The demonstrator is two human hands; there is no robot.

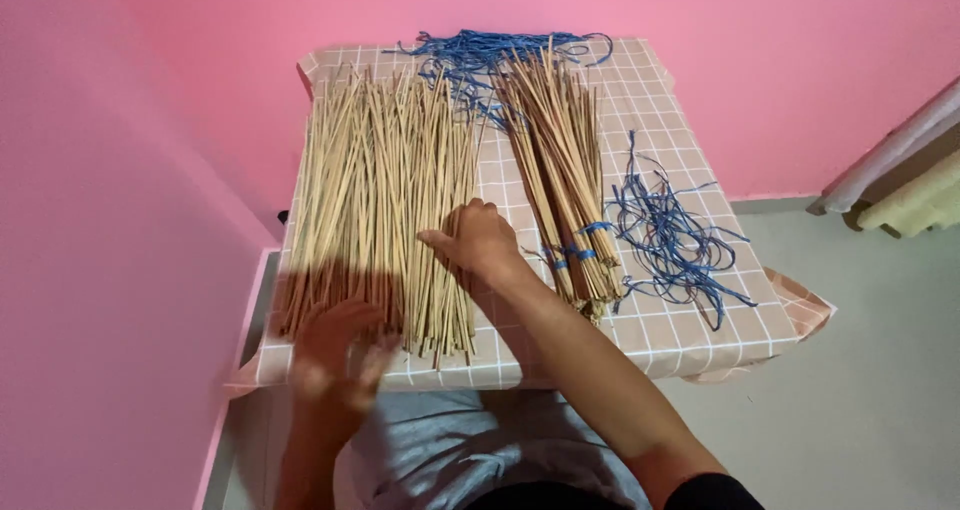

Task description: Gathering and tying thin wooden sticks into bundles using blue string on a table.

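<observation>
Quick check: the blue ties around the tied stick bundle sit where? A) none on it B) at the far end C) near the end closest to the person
C: the blue ties wrap the tied bundle near its close end, right of the right hand.

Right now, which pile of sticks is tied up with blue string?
The narrower pile on the right, bound by blue ties near its close end. The wide loose pile under both hands has no ties.

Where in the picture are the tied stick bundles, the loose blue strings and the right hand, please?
tied stick bundles (560,160): head view, mid-length of the sticks.
loose blue strings (668,238): head view, middle of the tangle.
right hand (478,238): head view, back of the hand.
</observation>
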